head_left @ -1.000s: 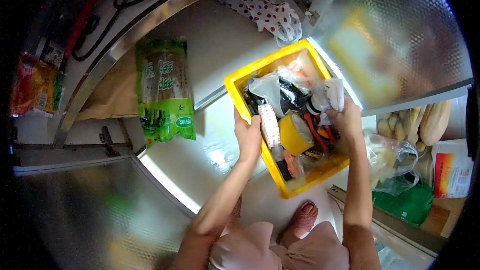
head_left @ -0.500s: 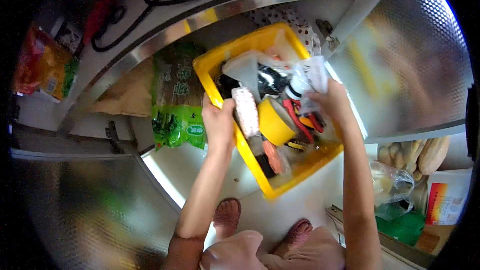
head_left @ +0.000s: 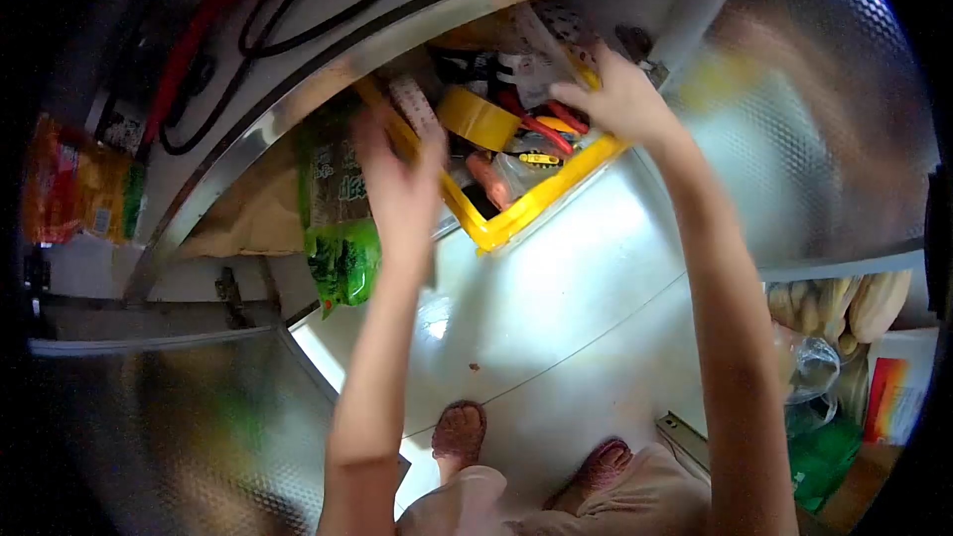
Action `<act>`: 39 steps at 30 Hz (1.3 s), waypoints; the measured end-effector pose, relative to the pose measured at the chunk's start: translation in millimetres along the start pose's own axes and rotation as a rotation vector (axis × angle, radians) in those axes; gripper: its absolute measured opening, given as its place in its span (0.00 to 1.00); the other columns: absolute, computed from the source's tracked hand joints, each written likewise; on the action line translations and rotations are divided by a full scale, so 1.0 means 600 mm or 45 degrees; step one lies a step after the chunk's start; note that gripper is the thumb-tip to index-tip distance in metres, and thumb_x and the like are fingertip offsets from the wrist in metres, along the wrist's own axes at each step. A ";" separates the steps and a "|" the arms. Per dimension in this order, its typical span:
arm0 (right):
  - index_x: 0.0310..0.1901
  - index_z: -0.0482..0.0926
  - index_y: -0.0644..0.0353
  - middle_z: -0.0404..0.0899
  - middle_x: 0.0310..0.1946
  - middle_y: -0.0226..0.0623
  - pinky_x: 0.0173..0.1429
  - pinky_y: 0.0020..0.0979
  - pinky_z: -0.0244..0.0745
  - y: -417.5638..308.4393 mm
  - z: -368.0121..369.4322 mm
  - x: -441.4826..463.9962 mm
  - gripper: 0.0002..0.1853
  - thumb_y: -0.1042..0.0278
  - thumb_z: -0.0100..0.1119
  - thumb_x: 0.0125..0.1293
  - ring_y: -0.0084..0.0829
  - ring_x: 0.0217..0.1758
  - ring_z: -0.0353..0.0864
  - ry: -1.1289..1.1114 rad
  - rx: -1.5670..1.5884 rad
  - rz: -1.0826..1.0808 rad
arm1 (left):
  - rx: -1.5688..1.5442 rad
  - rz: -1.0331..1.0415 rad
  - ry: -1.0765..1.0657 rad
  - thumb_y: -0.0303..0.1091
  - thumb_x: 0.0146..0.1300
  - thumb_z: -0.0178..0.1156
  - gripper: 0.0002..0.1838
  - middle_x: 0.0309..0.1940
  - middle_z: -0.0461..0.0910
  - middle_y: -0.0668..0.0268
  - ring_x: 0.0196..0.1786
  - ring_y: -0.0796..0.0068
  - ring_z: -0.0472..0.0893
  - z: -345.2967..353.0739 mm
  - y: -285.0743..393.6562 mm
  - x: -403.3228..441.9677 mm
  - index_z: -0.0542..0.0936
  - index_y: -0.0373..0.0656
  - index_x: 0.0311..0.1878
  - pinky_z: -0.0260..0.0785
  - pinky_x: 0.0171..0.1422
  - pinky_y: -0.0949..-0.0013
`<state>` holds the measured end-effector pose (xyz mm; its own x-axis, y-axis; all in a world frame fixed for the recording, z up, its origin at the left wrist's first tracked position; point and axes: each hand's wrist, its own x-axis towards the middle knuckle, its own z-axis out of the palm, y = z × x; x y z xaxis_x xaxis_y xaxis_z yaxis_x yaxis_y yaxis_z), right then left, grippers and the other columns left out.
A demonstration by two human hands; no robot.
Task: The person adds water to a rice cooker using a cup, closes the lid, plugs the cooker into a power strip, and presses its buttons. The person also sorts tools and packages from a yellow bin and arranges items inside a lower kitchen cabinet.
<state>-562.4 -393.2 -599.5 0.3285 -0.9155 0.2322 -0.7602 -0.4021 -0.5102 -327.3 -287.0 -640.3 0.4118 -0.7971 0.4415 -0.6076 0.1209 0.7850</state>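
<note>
A yellow plastic bin point(head_left: 541, 208) sits tilted in the cabinet opening, its back part under the curved metal counter edge. My left hand point(head_left: 399, 189), smeared by motion, is on the bin's left rim, thumb inside and fingers outside. On the right rim, my right hand point(head_left: 630, 104) grips with its thumb toward the inside. The bin holds a roll of yellow tape point(head_left: 478, 119), red-handled tools point(head_left: 541, 127), a small yellow-and-black item point(head_left: 539, 160), a white patterned item point(head_left: 412, 104), an orange-pink object point(head_left: 486, 181) and clear plastic bags.
Left of the bin lies a green food package point(head_left: 342, 258) by brown paper point(head_left: 258, 213). A black cable point(head_left: 328, 40) rests on the counter point(head_left: 417, 15). Textured cabinet doors point(head_left: 814, 169) stand open on both sides. At lower right are a green bag point(head_left: 824, 457) and a white box point(head_left: 903, 387).
Both hands have moved the yellow bin forward, away from my body and into the cabinet opening. My right hand has let go of the white plastic packet and shifted onto the rim.
</note>
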 end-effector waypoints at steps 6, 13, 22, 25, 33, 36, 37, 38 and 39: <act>0.56 0.63 0.77 0.68 0.53 0.64 0.60 0.42 0.66 0.006 0.030 -0.147 0.32 0.59 0.60 0.58 0.56 0.55 0.70 0.301 0.408 0.325 | 0.723 0.523 -0.533 0.42 0.53 0.64 0.32 0.58 0.71 0.65 0.61 0.61 0.68 0.018 0.103 -0.133 0.68 0.51 0.63 0.43 0.69 0.37; 0.59 0.57 0.80 0.61 0.58 0.69 0.66 0.42 0.62 -0.036 0.070 -0.127 0.32 0.79 0.56 0.53 0.59 0.58 0.68 0.490 0.550 0.302 | 0.795 0.671 -0.473 0.37 0.57 0.61 0.25 0.53 0.75 0.64 0.58 0.62 0.70 0.011 0.042 -0.078 0.71 0.50 0.60 0.48 0.68 0.43; 0.62 0.59 0.70 0.70 0.55 0.60 0.56 0.40 0.70 -0.036 0.128 -0.040 0.26 0.80 0.48 0.59 0.50 0.54 0.75 0.310 0.705 0.461 | 0.401 0.582 -0.470 0.30 0.61 0.57 0.19 0.54 0.74 0.60 0.60 0.54 0.66 0.030 -0.051 0.054 0.73 0.43 0.57 0.58 0.64 0.59; 0.60 0.62 0.69 0.71 0.56 0.53 0.54 0.35 0.72 -0.009 0.209 -0.071 0.27 0.76 0.54 0.59 0.42 0.51 0.78 0.410 0.694 0.401 | 0.484 0.523 -0.411 0.31 0.62 0.56 0.21 0.57 0.71 0.59 0.63 0.51 0.64 0.038 -0.047 0.038 0.71 0.43 0.59 0.54 0.68 0.54; 0.56 0.68 0.63 0.75 0.50 0.53 0.53 0.37 0.73 -0.081 0.307 -0.192 0.25 0.76 0.56 0.54 0.43 0.47 0.79 -0.393 0.943 0.250 | 0.877 0.279 0.304 0.36 0.55 0.61 0.34 0.66 0.57 0.51 0.67 0.45 0.57 -0.093 -0.134 -0.095 0.61 0.39 0.64 0.50 0.68 0.51; 0.60 0.64 0.61 0.71 0.54 0.55 0.58 0.38 0.70 -0.139 0.317 -0.209 0.30 0.73 0.58 0.53 0.46 0.54 0.75 -0.487 0.917 0.120 | 0.694 -0.318 0.236 0.34 0.52 0.62 0.32 0.57 0.68 0.48 0.59 0.45 0.68 -0.125 -0.167 -0.110 0.64 0.36 0.61 0.60 0.62 0.52; 0.61 0.63 0.61 0.69 0.55 0.56 0.60 0.39 0.68 -0.156 0.323 -0.215 0.32 0.72 0.59 0.52 0.47 0.57 0.73 -0.486 0.909 0.080 | 0.739 -0.470 0.077 0.33 0.52 0.62 0.31 0.52 0.72 0.49 0.55 0.45 0.71 -0.133 -0.147 -0.105 0.65 0.35 0.59 0.62 0.59 0.53; 0.66 0.56 0.58 0.58 0.63 0.62 0.66 0.41 0.63 -0.170 0.332 -0.218 0.40 0.69 0.63 0.51 0.53 0.63 0.64 -0.579 0.952 0.071 | 0.775 -0.623 -0.086 0.33 0.52 0.62 0.29 0.47 0.75 0.50 0.51 0.46 0.73 -0.140 -0.126 -0.097 0.67 0.34 0.58 0.65 0.56 0.54; 0.67 0.55 0.57 0.58 0.63 0.60 0.63 0.41 0.65 -0.185 0.337 -0.222 0.41 0.69 0.64 0.50 0.53 0.62 0.66 -0.512 0.843 0.061 | 0.807 -0.771 -0.249 0.33 0.52 0.62 0.28 0.41 0.79 0.52 0.47 0.46 0.76 -0.144 -0.111 -0.090 0.68 0.33 0.57 0.67 0.53 0.54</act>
<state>-408.6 -228.8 -741.3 0.5782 -0.8139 -0.0562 -0.3266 -0.1678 -0.9302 -250.5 -200.7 -678.6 0.6953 -0.7120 -0.0976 -0.6087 -0.6557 0.4468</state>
